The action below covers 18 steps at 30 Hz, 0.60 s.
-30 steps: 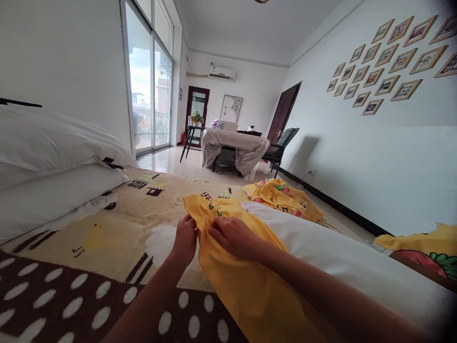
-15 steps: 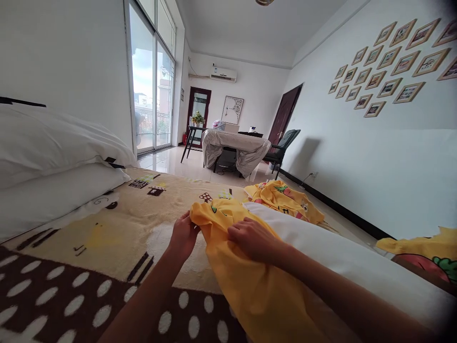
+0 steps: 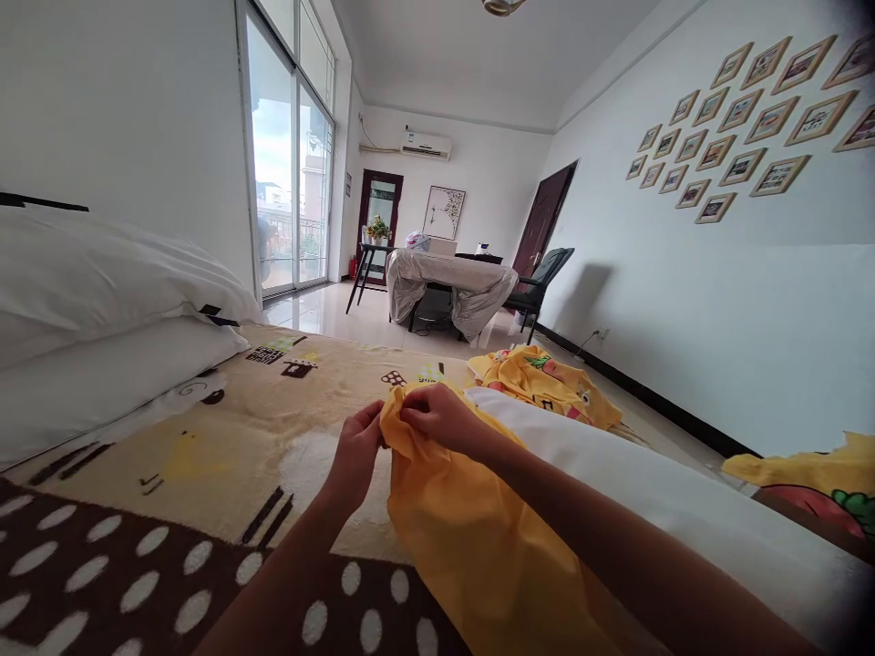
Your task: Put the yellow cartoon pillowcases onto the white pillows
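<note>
Left hand (image 3: 355, 454), right hand (image 3: 444, 421) — gripping yellow cloth (image 3: 471, 528)

Yellow cloth (image 3: 471, 528), 1 end pinched in my grip
I have its far end gathered into tight puckers over the cream-and-brown blanket (image 3: 252, 437); from there the softly creased fabric widens and spreads back toward me, lying along the left side of the white bedding (image 3: 684, 483).

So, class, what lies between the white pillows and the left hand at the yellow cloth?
In the head view, the blanket, with a yellow print, lies between the white pillows and the left hand, which grips the yellow cloth.
</note>
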{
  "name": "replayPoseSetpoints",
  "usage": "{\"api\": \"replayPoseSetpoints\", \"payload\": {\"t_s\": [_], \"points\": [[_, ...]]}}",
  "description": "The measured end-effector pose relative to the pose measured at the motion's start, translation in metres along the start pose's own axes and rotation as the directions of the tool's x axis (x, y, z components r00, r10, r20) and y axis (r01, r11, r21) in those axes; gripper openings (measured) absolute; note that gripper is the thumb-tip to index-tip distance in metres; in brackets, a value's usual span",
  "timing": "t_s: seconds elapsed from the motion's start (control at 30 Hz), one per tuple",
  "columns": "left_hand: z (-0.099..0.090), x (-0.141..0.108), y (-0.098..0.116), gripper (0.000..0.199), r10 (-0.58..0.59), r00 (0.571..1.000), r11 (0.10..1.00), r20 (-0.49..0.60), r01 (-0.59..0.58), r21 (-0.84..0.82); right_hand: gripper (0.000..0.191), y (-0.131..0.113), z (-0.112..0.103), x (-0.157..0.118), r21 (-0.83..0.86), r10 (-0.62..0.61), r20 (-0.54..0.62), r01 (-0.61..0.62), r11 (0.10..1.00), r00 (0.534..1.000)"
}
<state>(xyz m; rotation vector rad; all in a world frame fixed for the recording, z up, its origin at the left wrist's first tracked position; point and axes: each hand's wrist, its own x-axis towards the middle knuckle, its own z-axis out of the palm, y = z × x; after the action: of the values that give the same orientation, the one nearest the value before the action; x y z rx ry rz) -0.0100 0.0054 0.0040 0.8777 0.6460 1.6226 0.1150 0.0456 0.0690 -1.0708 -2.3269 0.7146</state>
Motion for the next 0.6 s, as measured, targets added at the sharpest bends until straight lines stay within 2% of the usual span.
{"api": "replayPoseSetpoints", "payload": {"t_s": [0.13,0.3,0.47,0.6], "points": [[-0.004,0.004,-0.005,0.018,0.012,1.000,0.997,0.012,-0.013,0.070,0.018,0.007,0.001,-0.003,0.090,0.022,0.054,-0.027,0.996,0.998],[-0.010,0.008,-0.010,0.015,0.042,0.997,0.990,0.063,-0.050,0.132,0.016,0.011,0.006,-0.002,0.087,0.054,-0.029,-0.051,0.995,0.998],[-0.012,0.008,-0.003,0.016,0.060,0.993,0.974,0.104,-0.081,0.212,0.017,0.013,0.007,-0.002,0.103,-0.023,-0.031,0.026,0.994,0.999],[-0.011,0.006,0.005,0.022,0.116,0.983,0.904,0.139,-0.163,0.395,0.017,0.012,0.003,-0.005,0.128,-0.060,0.010,0.058,0.990,0.998]]}}
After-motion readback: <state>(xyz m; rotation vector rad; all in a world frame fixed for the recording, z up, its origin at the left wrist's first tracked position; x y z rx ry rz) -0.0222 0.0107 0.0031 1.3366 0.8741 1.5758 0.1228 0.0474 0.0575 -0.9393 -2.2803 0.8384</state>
